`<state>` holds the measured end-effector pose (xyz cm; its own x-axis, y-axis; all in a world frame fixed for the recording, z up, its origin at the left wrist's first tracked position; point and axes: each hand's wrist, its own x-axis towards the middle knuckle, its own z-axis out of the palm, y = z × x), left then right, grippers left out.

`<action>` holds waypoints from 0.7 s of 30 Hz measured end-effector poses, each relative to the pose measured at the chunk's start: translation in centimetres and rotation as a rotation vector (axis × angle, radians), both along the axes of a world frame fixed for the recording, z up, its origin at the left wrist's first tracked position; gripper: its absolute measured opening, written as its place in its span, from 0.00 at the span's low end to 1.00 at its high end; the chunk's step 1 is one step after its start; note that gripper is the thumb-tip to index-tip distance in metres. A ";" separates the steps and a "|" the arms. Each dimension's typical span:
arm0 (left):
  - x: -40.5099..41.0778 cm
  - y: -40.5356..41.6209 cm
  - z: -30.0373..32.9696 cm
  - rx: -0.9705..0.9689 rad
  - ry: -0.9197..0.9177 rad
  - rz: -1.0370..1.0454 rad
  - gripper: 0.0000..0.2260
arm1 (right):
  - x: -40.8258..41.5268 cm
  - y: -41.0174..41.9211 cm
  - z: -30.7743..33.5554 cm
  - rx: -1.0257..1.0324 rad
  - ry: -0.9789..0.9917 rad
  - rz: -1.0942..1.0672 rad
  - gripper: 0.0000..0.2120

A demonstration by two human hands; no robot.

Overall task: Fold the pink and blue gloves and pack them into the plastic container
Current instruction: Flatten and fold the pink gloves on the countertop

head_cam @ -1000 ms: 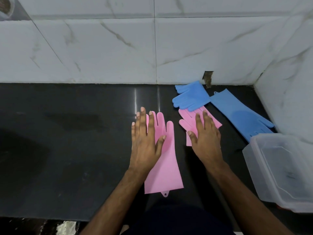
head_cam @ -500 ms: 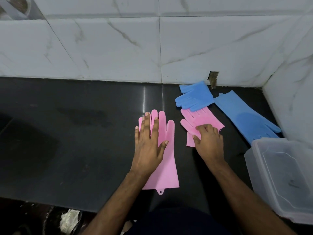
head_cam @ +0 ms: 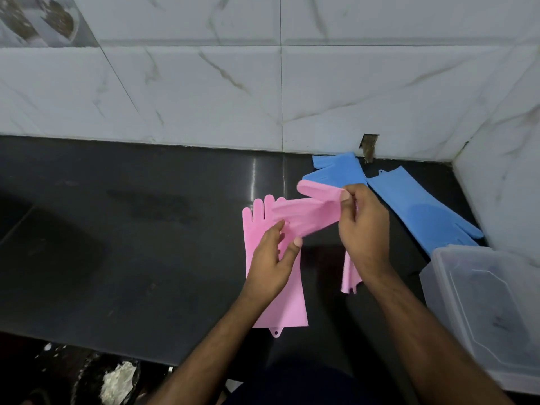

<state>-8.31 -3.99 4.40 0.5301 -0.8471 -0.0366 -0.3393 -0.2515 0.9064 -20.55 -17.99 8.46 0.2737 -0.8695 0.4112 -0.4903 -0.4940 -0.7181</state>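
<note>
Pink silicone glove, lifted [head_cam: 309, 213]: held above the black counter [head_cam: 122, 258] between both hands, its finger end pointing left and its cuff hanging down behind the right wrist. Right hand [head_cam: 362, 226]: thumb and curled fingers pinch the glove near its middle. Left hand [head_cam: 273, 258]: fingers [head_cam: 276, 229] and thumb are loosely bent around the glove's finger end, touching it from below. Second pink glove [head_cam: 273, 290]: lies flat on the counter beneath the left hand, fingers toward the tiled wall [head_cam: 204, 83]. Blue gloves: one [head_cam: 336, 171] lies by the wall, partly under the lifted pink glove; the other [head_cam: 423, 211] stretches diagonally toward the corner, its finger end just beside the plastic container [head_cam: 485, 311], which stands at the right edge.
</note>
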 end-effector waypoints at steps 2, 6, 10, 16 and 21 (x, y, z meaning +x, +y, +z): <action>-0.2 -0.5 0.4 -0.028 0.156 0.045 0.25 | 0.6 0.9 1.0 0.077 -0.066 0.060 0.08; 0.5 -0.2 0.7 -0.068 0.370 0.130 0.34 | 1.3 2.3 1.7 0.216 -0.133 0.131 0.09; 1.3 0.5 0.8 -0.096 1.046 0.129 0.32 | 1.7 2.8 1.2 0.533 -0.284 0.160 0.10; 2.4 1.3 0.4 -0.355 1.394 0.261 0.33 | 2.0 4.4 0.0 1.007 -0.459 0.101 0.15; 3.7 1.7 0.4 -0.218 1.169 0.248 0.23 | 2.2 6.1 -1.6 1.229 -0.465 0.250 0.18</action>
<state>-4.65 -2.28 4.85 0.4212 -0.7754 -0.4705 0.7473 0.0028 0.6645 -18.32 -11.85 6.85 0.5279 -0.6873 -0.4990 -0.0723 0.5490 -0.8327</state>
